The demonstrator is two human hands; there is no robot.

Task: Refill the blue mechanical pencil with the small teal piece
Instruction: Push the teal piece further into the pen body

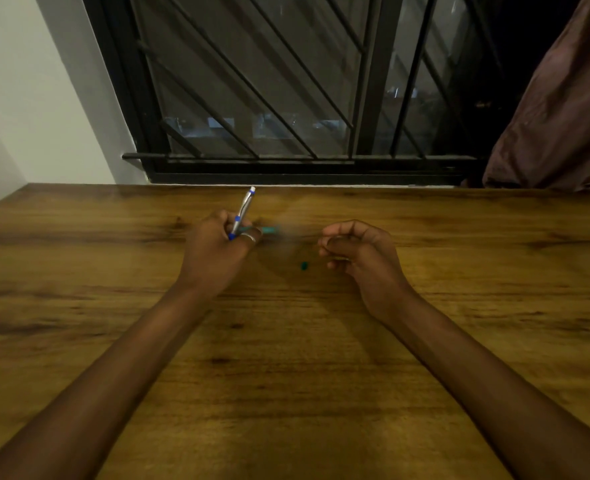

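Left hand [217, 247] grips the pencil [242, 213], hiding its tip; right hand [355, 251] curls, contents unclear.

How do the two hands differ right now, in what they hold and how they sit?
The left hand grips the blue mechanical pencil, tip end raised toward the window; the right hand shows nothing in its loosely curled fingers. The left wears a ring; none is visible on the right. The small teal piece lies nearer the right hand. Both are low over the wooden table.
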